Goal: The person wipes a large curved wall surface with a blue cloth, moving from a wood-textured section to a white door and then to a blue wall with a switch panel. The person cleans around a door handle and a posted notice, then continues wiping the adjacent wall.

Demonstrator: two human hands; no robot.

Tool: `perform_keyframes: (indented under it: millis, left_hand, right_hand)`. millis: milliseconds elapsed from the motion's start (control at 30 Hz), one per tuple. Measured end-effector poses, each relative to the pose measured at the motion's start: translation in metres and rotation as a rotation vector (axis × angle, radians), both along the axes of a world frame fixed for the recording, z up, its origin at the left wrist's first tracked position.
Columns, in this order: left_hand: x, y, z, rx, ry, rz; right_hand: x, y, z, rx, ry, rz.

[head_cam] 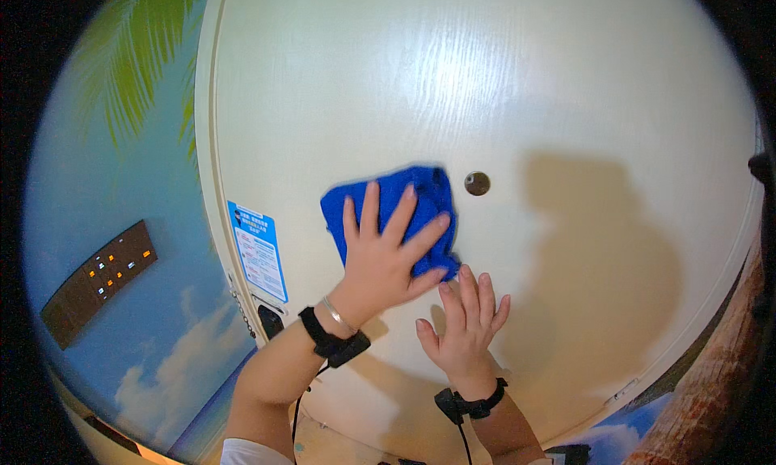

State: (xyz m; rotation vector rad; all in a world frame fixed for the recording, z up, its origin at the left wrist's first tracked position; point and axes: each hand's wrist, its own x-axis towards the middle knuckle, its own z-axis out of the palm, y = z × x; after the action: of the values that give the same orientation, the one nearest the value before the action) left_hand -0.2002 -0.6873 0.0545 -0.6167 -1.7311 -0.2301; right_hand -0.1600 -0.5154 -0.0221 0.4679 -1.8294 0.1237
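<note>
A folded blue cloth lies flat against a white door, left of a round metal peephole cover. My left hand presses on the cloth with its fingers spread; a silver bracelet and a black strap with a small box sit on that wrist. Just below and to the right, my right hand is raised near the door with its fingers apart and nothing in it. Whether its fingertips touch the door or the cloth's lower corner I cannot tell. It too wears a black wrist strap.
A blue and white printed notice is stuck at the door's left side, above a dark latch fitting and a door chain. Further left, a dark switch panel with lit marks hangs on a beach-mural wall. My shadow falls across the door's right part.
</note>
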Motion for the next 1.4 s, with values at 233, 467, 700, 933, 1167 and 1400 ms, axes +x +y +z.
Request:
perform_keyframes:
  millis: [233,467,700,933,1167,1400]
  left_hand:
    - [-0.012,-0.026,-0.013,-0.047,-0.035,0.017]
    - [-0.046,-0.100,0.064,0.456,0.090,0.141]
    - [-0.032,-0.074,-0.026,0.291,-0.075,0.098]
    - [-0.015,-0.049,-0.070,0.094,-0.075,0.035]
    - [-0.042,-0.075,0.046,0.338,0.118,0.050]
    - [-0.028,-0.048,-0.025,0.253,-0.007,0.057]
  right_hand:
    - [-0.014,-0.033,0.000,-0.008,-0.007,0.079]
    - [-0.019,-0.057,-0.003,0.051,-0.010,0.006]
    - [-0.029,-0.066,-0.020,0.098,0.065,0.014]
    - [-0.029,-0.067,-0.029,0.055,0.123,0.110]
    - [-0.035,-0.063,-0.035,0.031,0.161,0.215]
    - [-0.030,-0.063,-0.032,0.032,0.146,0.266]
